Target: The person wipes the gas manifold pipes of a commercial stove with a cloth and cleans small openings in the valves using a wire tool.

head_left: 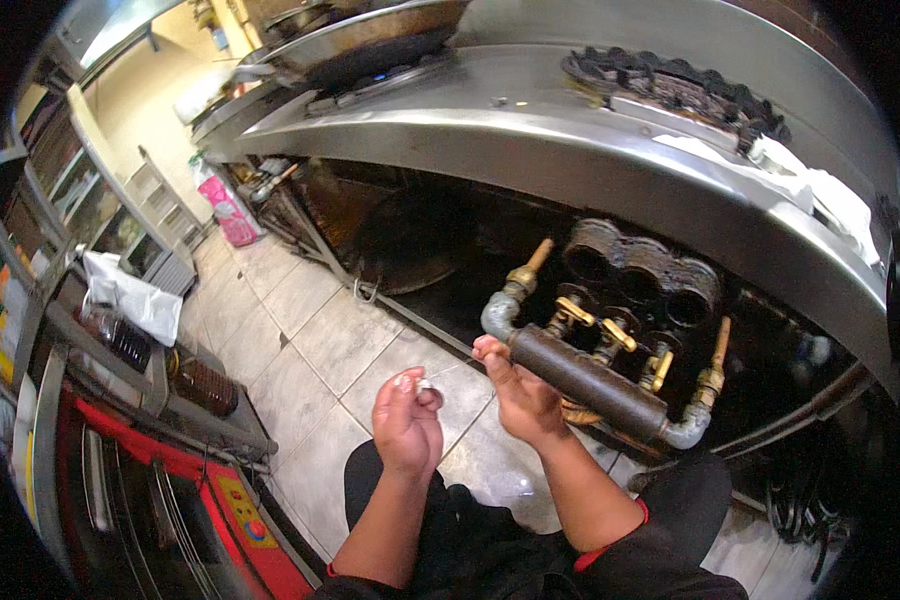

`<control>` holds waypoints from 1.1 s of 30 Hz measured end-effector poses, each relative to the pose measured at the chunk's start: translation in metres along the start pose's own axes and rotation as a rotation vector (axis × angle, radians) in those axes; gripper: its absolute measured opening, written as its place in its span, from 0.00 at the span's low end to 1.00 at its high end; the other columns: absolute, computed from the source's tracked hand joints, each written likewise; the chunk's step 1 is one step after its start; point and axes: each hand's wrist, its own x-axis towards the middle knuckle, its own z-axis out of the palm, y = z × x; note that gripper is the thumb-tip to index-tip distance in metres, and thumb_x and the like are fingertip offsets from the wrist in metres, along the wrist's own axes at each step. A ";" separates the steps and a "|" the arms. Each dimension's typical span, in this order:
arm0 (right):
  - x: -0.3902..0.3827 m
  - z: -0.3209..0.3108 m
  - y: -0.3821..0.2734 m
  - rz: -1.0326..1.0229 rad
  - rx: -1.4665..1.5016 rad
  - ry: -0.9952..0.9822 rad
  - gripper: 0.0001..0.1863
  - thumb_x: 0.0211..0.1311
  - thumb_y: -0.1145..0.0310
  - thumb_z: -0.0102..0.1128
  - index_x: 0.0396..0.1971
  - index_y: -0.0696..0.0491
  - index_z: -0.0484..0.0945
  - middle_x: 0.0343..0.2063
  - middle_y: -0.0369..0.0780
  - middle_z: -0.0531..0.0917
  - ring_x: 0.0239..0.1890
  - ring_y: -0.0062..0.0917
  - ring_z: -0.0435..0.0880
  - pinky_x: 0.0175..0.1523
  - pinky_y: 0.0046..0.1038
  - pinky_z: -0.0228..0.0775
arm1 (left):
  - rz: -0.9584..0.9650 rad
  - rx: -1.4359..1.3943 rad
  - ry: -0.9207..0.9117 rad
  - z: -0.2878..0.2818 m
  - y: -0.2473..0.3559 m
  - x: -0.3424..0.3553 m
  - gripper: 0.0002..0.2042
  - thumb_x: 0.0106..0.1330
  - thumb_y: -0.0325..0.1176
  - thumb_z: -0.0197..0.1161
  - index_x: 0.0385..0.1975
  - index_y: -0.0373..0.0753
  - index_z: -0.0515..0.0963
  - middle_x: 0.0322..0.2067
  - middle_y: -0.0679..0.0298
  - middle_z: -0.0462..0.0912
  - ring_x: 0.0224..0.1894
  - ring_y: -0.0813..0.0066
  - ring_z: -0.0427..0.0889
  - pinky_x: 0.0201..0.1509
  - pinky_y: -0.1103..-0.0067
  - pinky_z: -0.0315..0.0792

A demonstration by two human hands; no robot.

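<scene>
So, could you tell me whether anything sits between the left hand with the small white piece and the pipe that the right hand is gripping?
Nothing visible does. The left hand pinches a small white piece just left of the right hand, which grips the dark pipe; only bare floor tile shows in the gap between them.

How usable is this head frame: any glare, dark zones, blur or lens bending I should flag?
Head view: strong fisheye bending curves the steel range front, with black corners at the rim; glare streaks that steel and the wet floor tile; the cavity under the range is dim, though the pipe manifold reads clearly; left hand and right hand are sharp; the far shelves are soft.
</scene>
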 end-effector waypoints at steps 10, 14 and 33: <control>0.016 -0.124 0.012 -0.078 1.388 0.259 0.20 0.62 0.59 0.52 0.48 0.57 0.76 0.46 0.45 0.81 0.52 0.36 0.77 0.64 0.38 0.59 | 0.372 0.300 -0.086 0.005 0.017 0.001 0.09 0.70 0.32 0.50 0.38 0.33 0.74 0.28 0.63 0.75 0.26 0.78 0.71 0.30 0.81 0.65; 0.025 -0.139 -0.032 -0.153 1.685 0.079 0.21 0.59 0.64 0.52 0.50 0.59 0.76 0.51 0.52 0.78 0.56 0.47 0.74 0.66 0.49 0.57 | 0.491 0.416 -0.151 0.021 0.017 -0.004 0.11 0.70 0.34 0.47 0.35 0.33 0.72 0.25 0.62 0.73 0.26 0.75 0.69 0.30 0.80 0.64; 0.035 -0.148 -0.062 -0.178 1.588 0.104 0.25 0.59 0.60 0.53 0.56 0.55 0.72 0.53 0.49 0.76 0.55 0.47 0.75 0.60 0.56 0.63 | 0.816 1.612 -1.538 0.254 0.112 0.002 0.16 0.49 0.34 0.70 0.40 0.43 0.83 0.22 0.64 0.74 0.25 0.62 0.74 0.28 0.71 0.66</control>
